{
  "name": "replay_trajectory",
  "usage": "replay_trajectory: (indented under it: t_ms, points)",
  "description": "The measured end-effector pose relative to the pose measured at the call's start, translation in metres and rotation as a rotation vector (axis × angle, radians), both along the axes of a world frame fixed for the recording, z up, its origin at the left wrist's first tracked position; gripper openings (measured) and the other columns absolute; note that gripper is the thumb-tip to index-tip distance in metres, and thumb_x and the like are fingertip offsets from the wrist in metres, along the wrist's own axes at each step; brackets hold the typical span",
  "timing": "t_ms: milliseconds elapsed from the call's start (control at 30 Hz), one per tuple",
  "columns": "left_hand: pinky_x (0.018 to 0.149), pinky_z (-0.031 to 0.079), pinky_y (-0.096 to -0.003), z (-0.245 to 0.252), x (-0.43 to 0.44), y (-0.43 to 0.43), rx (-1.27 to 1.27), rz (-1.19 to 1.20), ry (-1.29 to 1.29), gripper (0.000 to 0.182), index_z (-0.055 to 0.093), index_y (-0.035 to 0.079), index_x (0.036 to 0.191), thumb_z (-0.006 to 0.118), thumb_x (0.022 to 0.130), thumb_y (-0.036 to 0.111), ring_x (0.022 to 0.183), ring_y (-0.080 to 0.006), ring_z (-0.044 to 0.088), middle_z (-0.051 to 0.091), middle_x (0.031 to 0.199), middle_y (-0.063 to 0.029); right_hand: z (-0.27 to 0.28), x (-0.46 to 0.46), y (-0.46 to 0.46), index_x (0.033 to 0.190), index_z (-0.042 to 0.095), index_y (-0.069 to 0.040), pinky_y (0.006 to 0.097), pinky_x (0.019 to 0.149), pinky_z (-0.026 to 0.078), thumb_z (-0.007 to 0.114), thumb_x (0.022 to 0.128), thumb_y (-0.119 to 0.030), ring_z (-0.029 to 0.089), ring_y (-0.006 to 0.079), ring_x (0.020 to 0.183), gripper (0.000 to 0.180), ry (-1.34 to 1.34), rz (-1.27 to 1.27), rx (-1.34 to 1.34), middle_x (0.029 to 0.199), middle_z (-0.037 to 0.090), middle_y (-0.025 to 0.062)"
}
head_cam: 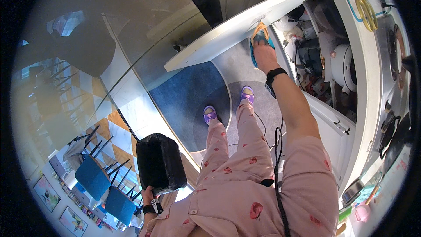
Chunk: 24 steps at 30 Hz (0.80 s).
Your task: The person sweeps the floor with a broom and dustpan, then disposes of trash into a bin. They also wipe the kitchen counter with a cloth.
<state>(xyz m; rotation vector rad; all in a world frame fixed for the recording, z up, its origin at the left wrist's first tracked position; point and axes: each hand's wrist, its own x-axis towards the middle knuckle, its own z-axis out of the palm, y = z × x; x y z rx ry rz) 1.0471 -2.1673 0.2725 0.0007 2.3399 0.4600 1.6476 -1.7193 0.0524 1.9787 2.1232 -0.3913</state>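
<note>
My left hand (148,195) grips the rim of a black, open-topped container (179,171), held low at my left side. Its dark inside shows no detail. My right arm reaches forward to a teal item with orange trim (253,51), by the inner face of an open white cabinet door (227,39). The item surrounds my right hand (264,56) and hides the fingertips. It looks like a cloth pouch or mitt, but I cannot tell which, nor whether the fingers grip it. A black band sits on each wrist.
The open cabinet (355,105) on the right holds a white appliance (340,64) and other kitchenware. Yellow-handled scissors (366,10) lie on the counter above. A glossy tabletop (82,39) fills the left. Blue chairs (93,176) stand beyond, and a black cable (278,171) hangs before me.
</note>
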Motion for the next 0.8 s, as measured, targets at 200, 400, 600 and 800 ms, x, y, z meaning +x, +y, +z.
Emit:
replay_trajectory:
  t_ms: [200, 400, 600, 800]
  points:
    - [0.048, 0.049, -0.0392, -0.007, 0.0, 0.009, -0.055, 0.006, -0.009, 0.027, 0.061, -0.005, 0.099, 0.06, 0.079, 0.013, 0.057, -0.0257, 0.061, 0.064, 0.077, -0.0103, 0.047, 0.014, -0.013, 0.099, 0.062, -0.007, 0.0417, 0.077, 0.054, 0.059, 0.081, -0.005, 0.062, 0.0335, 0.089, 0.018, 0.456, -0.108, 0.43, 0.096, 0.059, 0.0143]
    - [0.051, 0.051, -0.0383, -0.026, -0.01, 0.013, 0.043, -0.005, -0.045, 0.029, 0.059, -0.006, 0.099, 0.057, 0.071, 0.003, 0.057, -0.0275, 0.06, 0.06, 0.075, -0.0108, 0.066, 0.02, -0.021, 0.09, 0.062, -0.003, 0.0422, 0.078, 0.052, 0.058, 0.082, -0.004, 0.061, 0.0344, 0.089, 0.008, 0.593, -0.379, 0.554, 0.1, 0.058, 0.0161]
    - [0.052, 0.051, -0.0371, -0.032, -0.016, 0.015, 0.031, -0.024, -0.022, 0.033, 0.061, -0.006, 0.104, 0.057, 0.073, 0.004, 0.059, -0.0258, 0.061, 0.063, 0.08, -0.0114, 0.05, 0.016, -0.02, 0.089, 0.06, -0.002, 0.0436, 0.079, 0.051, 0.058, 0.083, -0.004, 0.061, 0.0371, 0.091, 0.007, 0.504, -0.302, 0.532, 0.099, 0.06, 0.0171]
    - [0.05, 0.053, -0.0395, -0.033, -0.037, -0.001, -0.007, -0.024, -0.03, 0.034, 0.062, -0.004, 0.105, 0.061, 0.074, 0.008, 0.061, -0.0278, 0.063, 0.065, 0.082, -0.0119, 0.04, 0.01, -0.021, 0.091, 0.06, -0.005, 0.0444, 0.076, 0.051, 0.055, 0.082, -0.002, 0.062, 0.0392, 0.086, 0.01, 0.631, -0.325, 0.497, 0.093, 0.061, 0.0189]
